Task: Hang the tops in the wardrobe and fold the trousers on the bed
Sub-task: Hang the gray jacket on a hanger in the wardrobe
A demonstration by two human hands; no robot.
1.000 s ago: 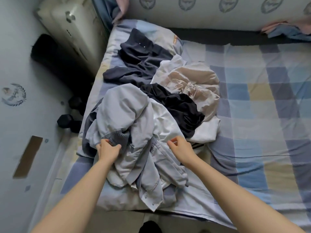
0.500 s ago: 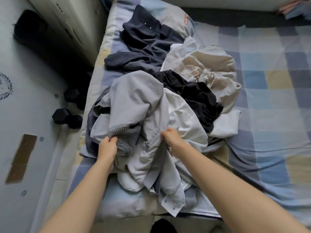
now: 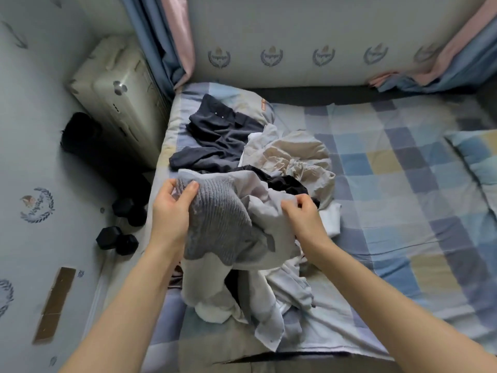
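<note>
We see the left hand (image 3: 172, 211) gripping the ribbed hem of a pale grey jacket (image 3: 228, 224), its fingers (image 3: 172, 188) curled round the cloth; the right hand (image 3: 304, 214) pinches the same jacket. It hangs lifted above the heap of clothes (image 3: 269, 157) near the left edge of the bed (image 3: 403, 211); a dark shirt (image 3: 217, 135) lies toward the far left corner.

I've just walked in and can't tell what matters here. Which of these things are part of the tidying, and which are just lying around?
Part of the job:
- light grey jacket, gripped by left hand and right hand
- dark navy shirt
- cream garment
- black garment
- bed

Just lying about:
- dumbbells
- air conditioner
- curtains
- pillow
</note>
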